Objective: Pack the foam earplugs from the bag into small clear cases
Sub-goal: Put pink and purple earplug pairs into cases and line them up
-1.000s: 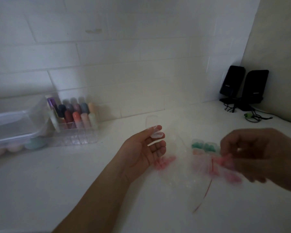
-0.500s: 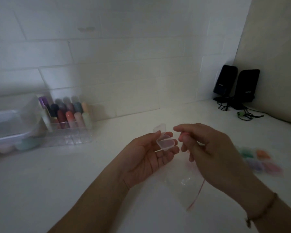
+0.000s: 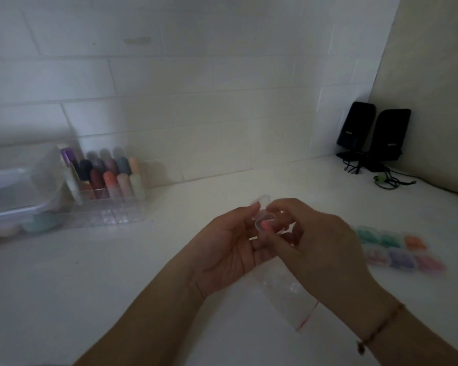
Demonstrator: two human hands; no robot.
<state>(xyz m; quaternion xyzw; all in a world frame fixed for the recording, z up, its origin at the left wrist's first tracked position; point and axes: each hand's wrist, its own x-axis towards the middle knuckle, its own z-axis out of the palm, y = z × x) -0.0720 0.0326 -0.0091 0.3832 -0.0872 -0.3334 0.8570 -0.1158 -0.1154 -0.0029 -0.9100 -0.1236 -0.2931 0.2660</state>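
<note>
At the far left a clear lidded bin [image 3: 16, 191] sits on the white counter [image 3: 90, 286], with pale rounded things under its front edge. Just right of it a clear organiser [image 3: 109, 207] holds coloured tubes [image 3: 109, 178] upright against the tiled wall. At centre the left hand [image 3: 230, 249] cups an open small case [image 3: 265, 220], thumb and fingers curled around it, lid tipped up behind. The right hand [image 3: 323, 249] meets it from the right, fingertips pinched on a pink earplug [image 3: 266, 226] at the case mouth. Below the hands a clear bag [image 3: 288, 291] with a red seal strip lies on the counter. To the right, filled cases [image 3: 399, 249] lie in two rows, green, orange, purple and pink. In the far corner stand two black speakers [image 3: 373, 136] with cables.
</note>
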